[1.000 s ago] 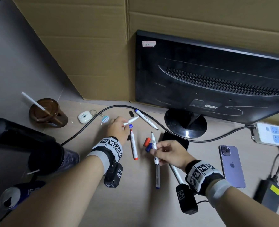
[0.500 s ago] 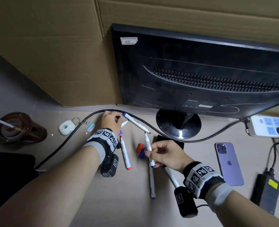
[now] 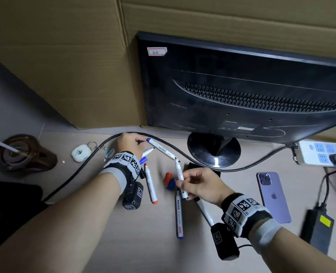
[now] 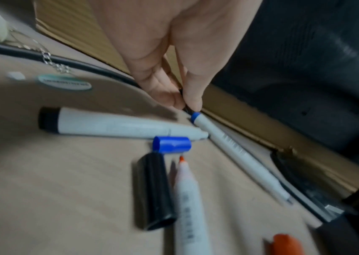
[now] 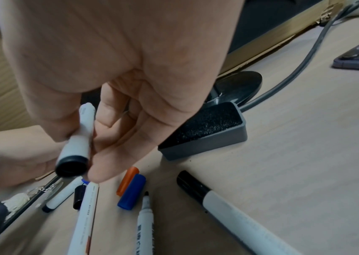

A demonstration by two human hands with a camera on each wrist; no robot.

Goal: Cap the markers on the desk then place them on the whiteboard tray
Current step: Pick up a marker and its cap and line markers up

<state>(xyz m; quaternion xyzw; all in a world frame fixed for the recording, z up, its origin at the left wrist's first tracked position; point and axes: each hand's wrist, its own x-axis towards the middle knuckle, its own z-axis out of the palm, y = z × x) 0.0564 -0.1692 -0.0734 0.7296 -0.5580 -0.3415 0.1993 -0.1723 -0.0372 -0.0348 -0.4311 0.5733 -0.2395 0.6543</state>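
Note:
Several uncapped white markers and loose caps lie on the desk (image 3: 108,233). My left hand (image 3: 139,142) (image 4: 184,103) reaches back by the cable and pinches a small black cap (image 3: 141,142) beside the blue end of a marker (image 3: 161,149) (image 4: 224,138). My right hand (image 3: 180,181) (image 5: 87,148) holds a black-ended marker (image 3: 178,170) (image 5: 82,124) off the desk, tip pointing away from me. An orange cap (image 3: 167,177) (image 5: 128,179) and a blue cap (image 3: 171,184) (image 5: 131,193) lie together. Another blue cap (image 4: 172,144), a black cap (image 4: 152,189) and an orange-tipped marker (image 3: 150,186) lie near my left wrist.
A black monitor (image 3: 242,91) on its round base (image 3: 214,152) stands behind, a black cable (image 3: 202,164) looping in front. An eraser (image 5: 207,131), purple phone (image 3: 273,196), power strip (image 3: 321,152), adapter (image 3: 319,229), keys (image 3: 80,152) and brown cup (image 3: 23,152) lie around.
My left hand has reached farther back toward the cable and closed its fingers on the black cap. My right hand keeps its marker. The head view shifted.

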